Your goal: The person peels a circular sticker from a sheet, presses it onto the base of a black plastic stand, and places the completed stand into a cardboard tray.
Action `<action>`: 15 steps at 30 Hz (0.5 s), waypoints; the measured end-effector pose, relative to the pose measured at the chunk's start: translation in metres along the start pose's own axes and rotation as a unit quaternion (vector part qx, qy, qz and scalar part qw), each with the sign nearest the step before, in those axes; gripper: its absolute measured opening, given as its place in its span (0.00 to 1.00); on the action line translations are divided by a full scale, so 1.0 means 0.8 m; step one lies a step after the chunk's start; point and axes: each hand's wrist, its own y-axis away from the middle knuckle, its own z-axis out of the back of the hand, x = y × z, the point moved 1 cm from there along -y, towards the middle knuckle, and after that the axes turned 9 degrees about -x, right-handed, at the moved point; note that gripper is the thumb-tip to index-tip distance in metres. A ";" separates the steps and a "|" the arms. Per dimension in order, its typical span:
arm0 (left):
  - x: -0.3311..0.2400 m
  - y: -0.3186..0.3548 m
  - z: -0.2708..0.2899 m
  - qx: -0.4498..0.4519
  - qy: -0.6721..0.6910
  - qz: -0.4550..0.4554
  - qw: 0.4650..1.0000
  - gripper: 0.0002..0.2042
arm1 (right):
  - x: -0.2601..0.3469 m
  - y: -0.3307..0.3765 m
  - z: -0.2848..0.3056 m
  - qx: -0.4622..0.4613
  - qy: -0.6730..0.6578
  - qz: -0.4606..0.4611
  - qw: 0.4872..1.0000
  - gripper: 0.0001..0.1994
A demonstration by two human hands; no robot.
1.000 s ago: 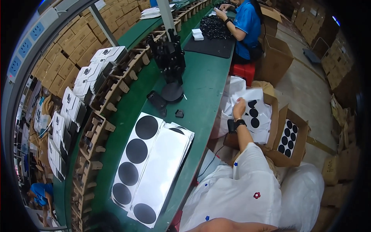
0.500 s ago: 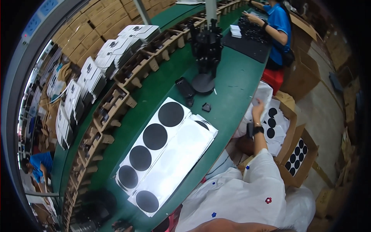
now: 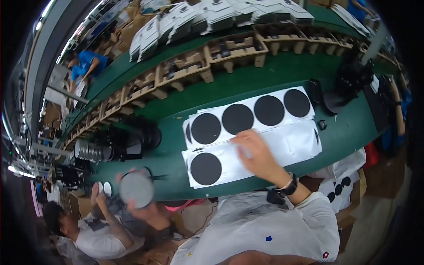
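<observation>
A round grey disc (image 3: 137,189) is in my left hand (image 3: 152,215), tilted up near the table's front edge. The fingers wrap its rim, and both are smeared by motion. My right hand (image 3: 258,159) hovers over the white sticker sheets (image 3: 274,143), fingers curled but apart, with nothing seen between them. Black round stickers line the far row of the sheets; the nearest to my fingertips is a black sticker (image 3: 237,119). Another black sticker (image 3: 206,168) sits alone at the left end of the near row, which is otherwise bare white.
Behind runs a row of brown moulded trays (image 3: 183,68), then stacked white printed sheets (image 3: 221,15). Black stands (image 3: 119,145) with round bases crowd the left; more black parts (image 3: 353,81) stand right. A co-worker (image 3: 99,234) sits lower left. An open carton (image 3: 353,194) is at my right.
The view has turned left. My right hand has moved from beside the carton to over the sticker sheets. My left hand with the grey disc has come into view.
</observation>
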 end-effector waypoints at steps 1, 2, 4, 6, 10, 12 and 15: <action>0.019 -0.006 -0.004 0.015 -0.090 0.001 0.996 0.39 | 0.010 0.000 -0.037 0.055 -0.022 0.031 0.998 0.16; 0.035 -0.006 -0.006 0.021 -0.181 -0.001 0.983 0.38 | 0.024 -0.001 -0.071 0.107 -0.002 0.052 0.993 0.16; 0.073 -0.001 -0.018 -0.015 -0.310 0.009 0.950 0.38 | 0.036 0.009 -0.110 0.158 0.023 0.077 0.984 0.16; 0.104 -0.001 -0.021 -0.021 -0.347 -0.012 0.937 0.38 | 0.037 0.019 -0.133 0.154 0.090 0.106 0.978 0.14; 0.130 -0.021 0.003 0.011 -0.418 -0.022 0.908 0.38 | 0.036 0.017 -0.154 0.151 0.113 0.120 0.975 0.12; 0.137 -0.027 0.013 0.028 -0.433 -0.016 0.901 0.37 | 0.035 0.016 -0.163 0.153 0.108 0.119 0.975 0.12; 0.145 -0.030 0.014 0.008 -0.383 0.040 0.923 0.38 | 0.035 0.011 -0.174 0.132 0.104 0.119 0.979 0.11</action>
